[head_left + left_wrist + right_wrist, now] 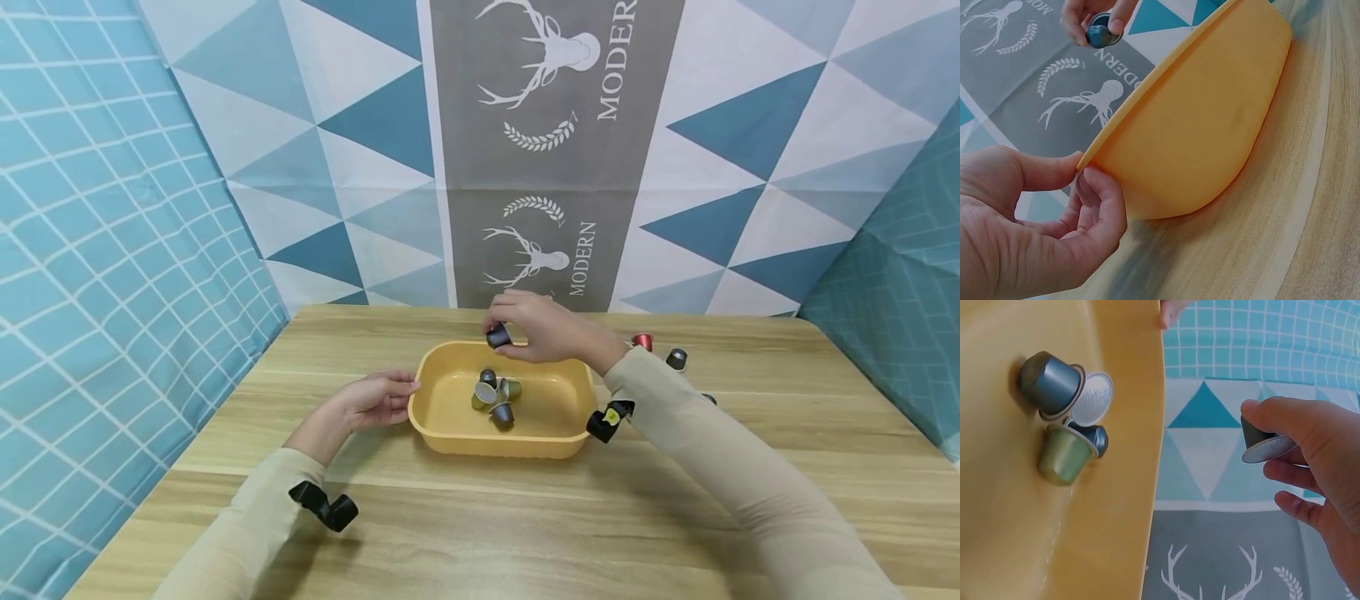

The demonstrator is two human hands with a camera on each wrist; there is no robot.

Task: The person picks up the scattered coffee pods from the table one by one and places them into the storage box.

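My right hand (546, 327) pinches a dark coffee capsule (498, 337) between thumb and fingers, above the far rim of a yellow plastic tub (495, 447). In the right wrist view the pinched capsule (1266, 446) shows its silvery lid tilted downward. My left hand (372, 402) grips the tub's left end, with the thumb (1050, 172) on the rim and curled fingers below it. Several capsules lie in a loose cluster inside the tub, among them a dark blue-grey one (1052, 382) and an olive-green one (1066, 456).
Right of the tub, a red capsule (642, 341) and a black capsule (677, 359) stand on the wooden table (480, 525), partly near the right sleeve. Another dark one (709, 398) peeks out behind that forearm. A patterned cloth (375, 167) hangs behind the table.
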